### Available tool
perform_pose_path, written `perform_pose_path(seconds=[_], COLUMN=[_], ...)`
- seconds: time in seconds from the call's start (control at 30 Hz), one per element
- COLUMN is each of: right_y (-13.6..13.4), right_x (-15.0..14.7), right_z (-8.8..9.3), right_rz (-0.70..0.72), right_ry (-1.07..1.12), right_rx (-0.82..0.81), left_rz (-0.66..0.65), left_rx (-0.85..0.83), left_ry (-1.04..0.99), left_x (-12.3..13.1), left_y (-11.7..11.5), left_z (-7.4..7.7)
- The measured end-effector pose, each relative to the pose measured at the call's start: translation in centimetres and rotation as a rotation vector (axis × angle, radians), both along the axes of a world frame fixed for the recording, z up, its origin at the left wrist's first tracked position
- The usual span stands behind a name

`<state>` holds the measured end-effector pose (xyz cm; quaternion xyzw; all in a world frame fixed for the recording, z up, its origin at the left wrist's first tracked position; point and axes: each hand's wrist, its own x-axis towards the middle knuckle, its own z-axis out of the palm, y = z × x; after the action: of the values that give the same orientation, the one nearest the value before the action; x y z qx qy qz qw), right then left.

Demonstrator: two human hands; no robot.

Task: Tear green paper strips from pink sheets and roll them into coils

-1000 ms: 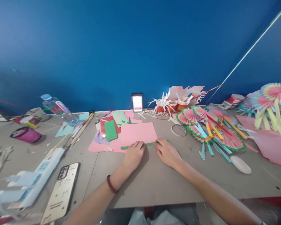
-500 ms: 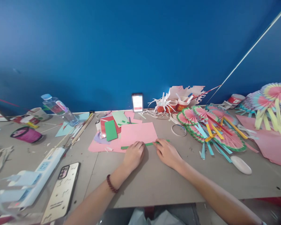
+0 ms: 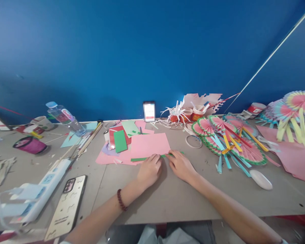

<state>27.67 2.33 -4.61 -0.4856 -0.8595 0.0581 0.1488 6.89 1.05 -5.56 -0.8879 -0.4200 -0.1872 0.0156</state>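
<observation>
A pink paper sheet (image 3: 150,144) lies on the table with a narrow green paper strip (image 3: 139,159) along its near edge. My left hand (image 3: 149,170) is curled, its fingertips pressed on the strip near the sheet's lower right part. Just to the right, my right hand (image 3: 181,165) has its index finger and thumb at the strip, close to the sheet's right corner. The undersides of both hands' fingers are hidden. Behind the left hand a green card (image 3: 120,141) rests on a red packet (image 3: 112,135) and more pink paper.
Folded paper fans (image 3: 249,149) with coloured strips are heaped at right, near a tape roll (image 3: 194,141) and a white oval object (image 3: 261,179). Left are a phone (image 3: 66,206), power strip (image 3: 44,186), thin sticks (image 3: 90,140) and a leaning bottle (image 3: 66,118). A blue wall (image 3: 152,57) stands behind.
My left hand has slid a little to the right along the green strip, closer to my right hand. The right hand is almost in the same place.
</observation>
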Motion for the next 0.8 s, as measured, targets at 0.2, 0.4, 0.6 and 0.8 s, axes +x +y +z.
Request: perform_pose_path(seconds=[0.2,0.4,0.6,0.8], right_y=[0.3,0.7,0.7,1.2], right_x=[0.2,0.4,0.5,1.0], right_z=[-0.1,-0.3,-0.2,-0.1], right_rz=[0.006,-0.015,0.011,0.054], right_ry=[0.069,0.144,0.153,0.262], right_rx=[-0.065,-0.121,-0.112,-0.120], left_rz=[-0.066,0.057,0.058,0.044], left_rx=[-0.107,-0.115,-0.038,0.095], left_ry=[0.090,0.031,0.016,0.033], left_x=[2.7,3.9,3.8,4.0], left_y=[1.1,2.5,1.9,1.6], left_z=[1.4,1.2,-0.3,-0.5])
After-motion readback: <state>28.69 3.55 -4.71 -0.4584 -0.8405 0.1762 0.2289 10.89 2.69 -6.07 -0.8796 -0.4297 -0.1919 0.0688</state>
